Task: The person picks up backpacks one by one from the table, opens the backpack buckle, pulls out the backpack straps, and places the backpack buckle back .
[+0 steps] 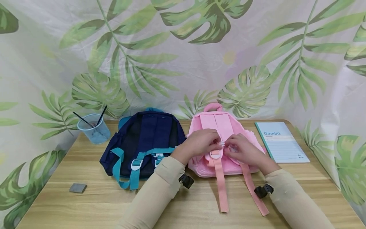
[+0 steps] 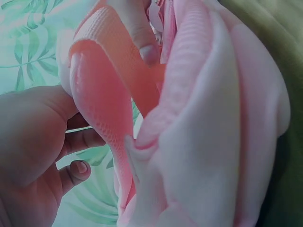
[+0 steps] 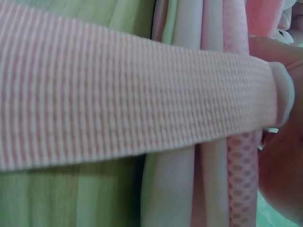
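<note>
A pink backpack (image 1: 210,119) lies with its shoulder straps facing up. My left hand (image 1: 201,141) and right hand (image 1: 245,151) meet over the middle of its straps, fingertips pinching a small white buckle (image 1: 222,144) between them. How its parts fit together is hidden by the fingers. Just below, a peach webbing strap (image 1: 220,187) passes through a white slider (image 1: 215,155), and a second peach strap (image 1: 253,190) hangs under my right hand. The left wrist view shows the padded pink strap (image 2: 97,99) beside my left palm. Webbing (image 3: 142,94) crosses the right wrist view.
On the left lies a navy backpack (image 1: 155,127) with teal straps, close to the pink one. Behind it stands a blue mesh cup (image 1: 97,135) holding thin black sticks. A grey block (image 1: 77,188) sits front left, a notebook (image 1: 281,143) at right. A leaf-print curtain (image 1: 200,63) closes the back.
</note>
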`<state>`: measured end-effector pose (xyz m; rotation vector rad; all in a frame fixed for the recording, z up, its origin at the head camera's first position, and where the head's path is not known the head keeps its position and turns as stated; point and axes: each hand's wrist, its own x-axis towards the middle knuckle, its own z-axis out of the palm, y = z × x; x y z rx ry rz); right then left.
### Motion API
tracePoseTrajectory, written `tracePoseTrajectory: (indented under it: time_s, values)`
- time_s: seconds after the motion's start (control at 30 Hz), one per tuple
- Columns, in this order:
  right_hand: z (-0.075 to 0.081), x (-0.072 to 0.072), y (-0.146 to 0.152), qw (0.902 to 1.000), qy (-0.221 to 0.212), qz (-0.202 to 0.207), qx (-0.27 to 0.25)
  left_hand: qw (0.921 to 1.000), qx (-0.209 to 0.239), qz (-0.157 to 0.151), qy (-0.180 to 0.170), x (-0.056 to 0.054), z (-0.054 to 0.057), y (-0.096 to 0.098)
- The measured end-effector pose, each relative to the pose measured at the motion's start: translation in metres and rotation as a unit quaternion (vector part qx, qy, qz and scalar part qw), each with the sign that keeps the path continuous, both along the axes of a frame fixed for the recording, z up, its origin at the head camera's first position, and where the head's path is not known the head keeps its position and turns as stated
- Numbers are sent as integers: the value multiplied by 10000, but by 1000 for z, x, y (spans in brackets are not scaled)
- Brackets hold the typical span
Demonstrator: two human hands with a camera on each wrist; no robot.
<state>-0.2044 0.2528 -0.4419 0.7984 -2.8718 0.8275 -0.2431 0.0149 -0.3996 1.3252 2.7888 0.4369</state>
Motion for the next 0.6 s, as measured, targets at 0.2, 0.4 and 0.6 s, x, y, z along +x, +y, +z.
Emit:
tracePoseTrajectory:
  time_s: [0.2, 0.4, 0.6]
  values:
    - [-2, -1, -3, 9999, 27, 43, -86, 9999, 136, 26, -29, 1, 2, -1]
    - [0, -1, -2, 9998, 28, 109, -189, 9998, 208, 10, 13, 0, 1, -3]
    - [4, 0, 0, 9992, -98, 18, -394, 9995, 322, -24, 54, -2, 1, -4]
